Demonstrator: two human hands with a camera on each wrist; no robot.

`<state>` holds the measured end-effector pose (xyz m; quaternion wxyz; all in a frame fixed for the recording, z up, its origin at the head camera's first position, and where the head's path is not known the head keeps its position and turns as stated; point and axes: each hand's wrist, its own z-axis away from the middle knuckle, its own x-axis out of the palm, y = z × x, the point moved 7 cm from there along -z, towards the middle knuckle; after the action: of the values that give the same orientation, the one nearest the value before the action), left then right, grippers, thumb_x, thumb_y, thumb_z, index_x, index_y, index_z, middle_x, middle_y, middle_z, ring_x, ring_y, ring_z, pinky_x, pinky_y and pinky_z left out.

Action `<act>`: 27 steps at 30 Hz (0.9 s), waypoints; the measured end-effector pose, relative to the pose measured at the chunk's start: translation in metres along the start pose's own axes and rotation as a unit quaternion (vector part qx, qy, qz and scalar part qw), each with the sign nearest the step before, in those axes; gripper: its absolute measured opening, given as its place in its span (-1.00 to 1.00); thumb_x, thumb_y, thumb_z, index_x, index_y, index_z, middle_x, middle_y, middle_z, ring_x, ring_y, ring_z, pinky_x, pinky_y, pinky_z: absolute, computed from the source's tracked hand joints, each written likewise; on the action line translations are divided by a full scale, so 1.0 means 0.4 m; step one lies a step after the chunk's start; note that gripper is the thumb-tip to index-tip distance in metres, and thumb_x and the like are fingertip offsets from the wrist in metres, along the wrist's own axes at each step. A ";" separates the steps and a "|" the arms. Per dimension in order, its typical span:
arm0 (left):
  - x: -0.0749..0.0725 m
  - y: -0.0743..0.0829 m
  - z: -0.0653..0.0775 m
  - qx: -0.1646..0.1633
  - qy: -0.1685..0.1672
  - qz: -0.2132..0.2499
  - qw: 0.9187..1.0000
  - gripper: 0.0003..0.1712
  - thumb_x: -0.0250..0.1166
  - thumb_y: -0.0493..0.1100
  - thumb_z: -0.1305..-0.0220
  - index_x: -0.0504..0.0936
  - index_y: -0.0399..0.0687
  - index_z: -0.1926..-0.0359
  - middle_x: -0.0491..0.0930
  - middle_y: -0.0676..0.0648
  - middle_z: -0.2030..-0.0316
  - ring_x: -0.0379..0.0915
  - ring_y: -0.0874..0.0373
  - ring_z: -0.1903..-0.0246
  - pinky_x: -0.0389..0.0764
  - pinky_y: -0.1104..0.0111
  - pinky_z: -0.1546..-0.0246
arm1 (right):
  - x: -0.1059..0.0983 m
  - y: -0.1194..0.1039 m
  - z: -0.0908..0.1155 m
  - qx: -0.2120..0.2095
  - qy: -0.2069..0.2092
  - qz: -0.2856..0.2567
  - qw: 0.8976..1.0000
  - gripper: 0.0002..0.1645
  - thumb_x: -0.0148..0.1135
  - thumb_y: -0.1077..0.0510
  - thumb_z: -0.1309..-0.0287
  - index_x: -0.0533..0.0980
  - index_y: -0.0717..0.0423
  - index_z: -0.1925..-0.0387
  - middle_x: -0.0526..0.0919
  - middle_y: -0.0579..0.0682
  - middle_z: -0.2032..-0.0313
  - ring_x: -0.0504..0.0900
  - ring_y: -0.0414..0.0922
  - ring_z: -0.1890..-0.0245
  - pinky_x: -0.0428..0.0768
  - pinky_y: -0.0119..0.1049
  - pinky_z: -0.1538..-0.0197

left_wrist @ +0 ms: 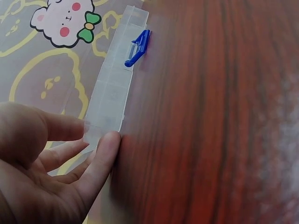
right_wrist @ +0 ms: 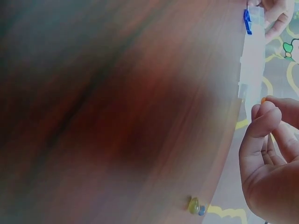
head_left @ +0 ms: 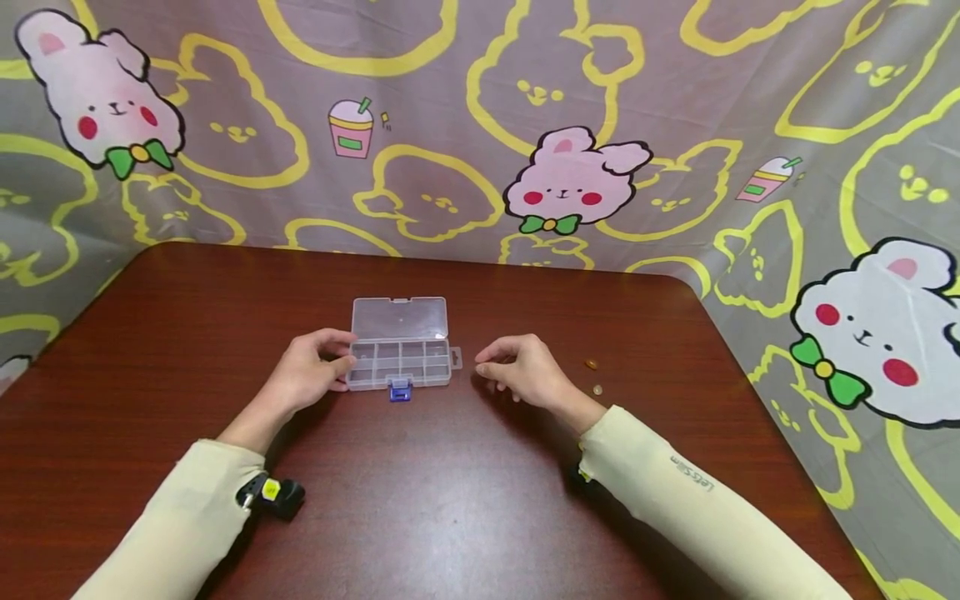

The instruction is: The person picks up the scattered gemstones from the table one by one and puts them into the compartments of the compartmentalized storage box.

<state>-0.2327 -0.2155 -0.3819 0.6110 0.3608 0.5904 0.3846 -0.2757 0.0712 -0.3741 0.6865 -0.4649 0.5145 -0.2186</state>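
Note:
A clear plastic compartment box [head_left: 400, 362] lies on the table with its lid [head_left: 400, 319] raised at the back. A blue latch [head_left: 401, 391] sticks out from its front edge; the compartments show no contents. My left hand [head_left: 311, 367] grips the box's left end between thumb and fingers, as the left wrist view also shows. To the right of the box, my right hand [head_left: 521, 369] is held just off its hanging tab [head_left: 456, 358]. Between right thumb and fingertips a tiny orange piece [right_wrist: 264, 100] is pinched, mostly hidden; its kind cannot be made out.
Right of my right hand, a small amber piece [head_left: 591, 364] and a small pale piece [head_left: 597, 390] lie on the brown table [head_left: 450, 500]. A patterned cloth [head_left: 435, 108] hangs behind the table and along its right side.

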 end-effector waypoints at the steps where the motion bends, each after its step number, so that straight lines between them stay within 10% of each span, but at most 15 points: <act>1: 0.000 -0.001 -0.001 0.000 0.000 0.001 1.000 -0.58 0.19 -0.43 -0.37 0.45 -0.48 -0.22 0.49 -0.41 0.07 0.54 0.03 0.38 0.74 0.32 0.42 | 0.001 -0.001 -0.002 -0.001 0.001 0.001 1.000 -0.94 0.41 0.27 -0.19 0.71 0.16 0.27 0.64 0.16 0.57 0.49 -0.04 0.71 0.44 -0.38 0.73; 27: -0.001 -0.003 -0.004 0.000 0.010 0.008 1.000 -0.58 0.21 -0.44 -0.36 0.47 -0.48 -0.21 0.51 -0.41 0.08 0.55 0.08 0.42 0.74 0.33 0.43 | 0.066 -0.041 -0.046 -0.028 -0.011 -0.011 0.999 -0.93 0.39 0.26 -0.22 0.70 0.19 0.25 0.64 0.16 0.55 0.50 0.00 0.70 0.44 -0.37 0.73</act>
<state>-0.2340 -0.2164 -0.3828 0.6016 0.3615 0.5941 0.3928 -0.2795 0.0353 -0.3739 0.6766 -0.4917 0.5076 -0.2066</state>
